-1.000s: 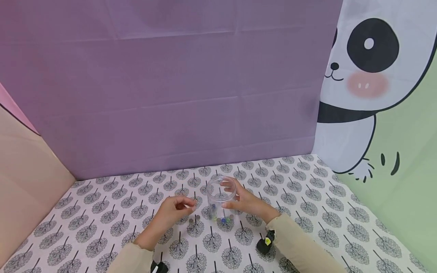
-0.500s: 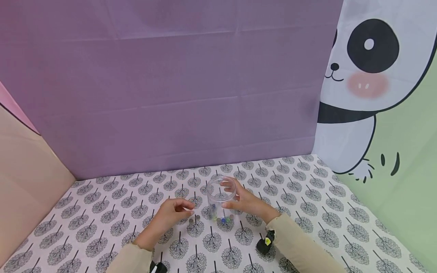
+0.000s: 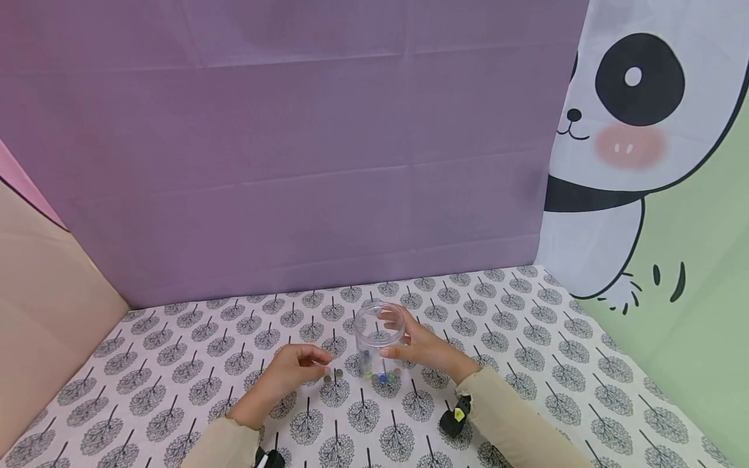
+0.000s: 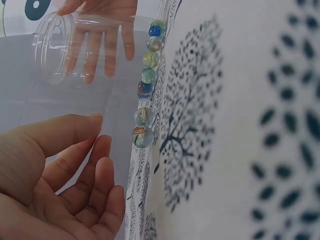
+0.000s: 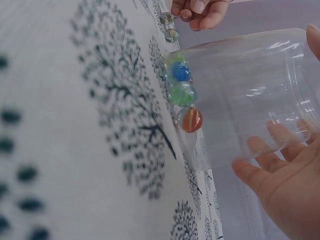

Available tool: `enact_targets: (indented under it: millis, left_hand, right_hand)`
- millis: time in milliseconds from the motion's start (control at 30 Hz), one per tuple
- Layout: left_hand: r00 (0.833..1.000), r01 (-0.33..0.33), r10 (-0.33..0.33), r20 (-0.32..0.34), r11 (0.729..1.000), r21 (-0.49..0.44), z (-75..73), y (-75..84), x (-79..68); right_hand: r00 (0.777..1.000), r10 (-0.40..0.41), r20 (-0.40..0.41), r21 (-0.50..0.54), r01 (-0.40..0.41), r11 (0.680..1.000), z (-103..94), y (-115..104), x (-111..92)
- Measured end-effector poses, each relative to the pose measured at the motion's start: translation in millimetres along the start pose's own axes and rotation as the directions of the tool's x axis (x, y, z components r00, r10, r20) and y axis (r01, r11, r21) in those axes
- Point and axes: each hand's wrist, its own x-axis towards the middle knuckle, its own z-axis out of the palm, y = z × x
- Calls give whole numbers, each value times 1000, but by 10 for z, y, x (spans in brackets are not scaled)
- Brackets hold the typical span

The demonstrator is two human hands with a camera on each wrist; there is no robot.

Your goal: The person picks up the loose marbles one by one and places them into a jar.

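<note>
A clear round jar (image 3: 361, 339) without a lid stands upright on the cloth. My right hand (image 3: 422, 348) holds it from the right side, thumb near its front and fingers behind the wall. Several glass marbles lie at the jar's bottom, among them a blue one (image 5: 181, 71), a green one (image 5: 182, 94) and an orange-streaked one (image 5: 190, 119). Left of the jar, two loose marbles rest side by side on the cloth, one clear marble (image 4: 143, 116) and one with orange streaks (image 4: 142, 136). My left hand (image 3: 298, 365) hovers beside these two, fingers loosely bent and nothing between them.
A white cloth (image 3: 526, 396) printed with dark trees covers the table. Behind it rises a purple fabric wall (image 3: 292, 162), with a panda-printed panel (image 3: 690, 247) on the right and a beige panel (image 3: 52, 312) on the left.
My left hand has lowered a little and shifted slightly left, staying by the two loose marbles. The right hand and the jar have stayed in place.
</note>
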Motion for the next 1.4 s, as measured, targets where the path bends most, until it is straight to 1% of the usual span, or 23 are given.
enact_targets:
  millis: [200,433,667,833,933,1100,1200,1300,1400]
  left_hand:
    - [1000,-16,16,24,1000,6,-4,-31,6]
    - [998,-26,25,59,1000,2,-10,-50,1]
    - [995,16,-17,102,1000,6,-8,-33,-23]
    - [994,29,-30,106,999,14,-4,-16,-47]
    - [994,33,-37,105,999,38,3,-19,-48]
    - [995,9,-17,98,996,85,17,-47,-18]
    - [995,-6,-3,99,996,87,23,-59,-12]
    - [995,-3,-6,95,996,93,27,-56,-15]
    - [997,7,-17,81,993,120,31,-50,-15]
  right_hand:
    - [1000,8,-3,-21,-8,1000,0,-2,-2]
    - [1000,10,5,-1,-10,1000,9,-10,-6]
    - [1000,-1,6,-12,1,1000,-1,-7,-10]
    - [1000,-7,2,-11,7,1000,-2,-11,-19]
    - [1000,-9,6,-3,9,1000,-2,-14,-22]
    - [1000,-11,12,7,10,1000,-3,-12,-19]
    - [1000,-15,14,8,15,1000,-3,-12,-19]
    - [1000,-16,15,6,16,1000,-2,-12,-15]
    - [1000,-11,12,1,11,1000,1,-11,-8]
